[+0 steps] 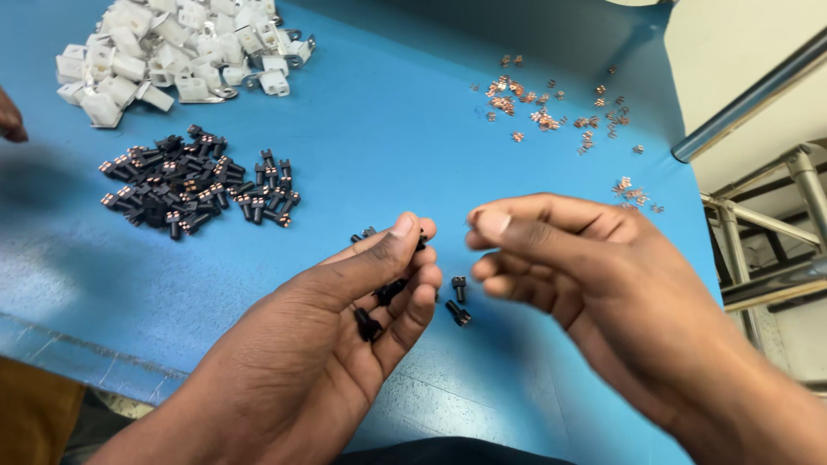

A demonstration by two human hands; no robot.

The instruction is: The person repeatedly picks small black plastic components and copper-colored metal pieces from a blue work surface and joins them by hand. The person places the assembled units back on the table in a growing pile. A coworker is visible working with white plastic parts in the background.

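The person's left hand [345, 319] lay palm-up over the blue table top [388, 146], its fingers curled loosely around several small black plastic connector pieces [379, 297], while its thumb pressed one more of them against the forefinger near the fingertips. The right hand [560, 258] hovered just beside it, thumb and forefinger pinched together at the tips; motion blur hid whether anything sat between them. Two loose black pieces [458, 301] rested on the table just below the gap between the hands. Farther off to the left lay a heap of black connector pieces with copper-coloured tips [194, 185], and behind it a pile of white plastic housings [172, 52]. A scatter of tiny copper-coloured metal clips [551, 108] lay well apart to the right. Another person's fingertip [10, 116] showed at the left edge.
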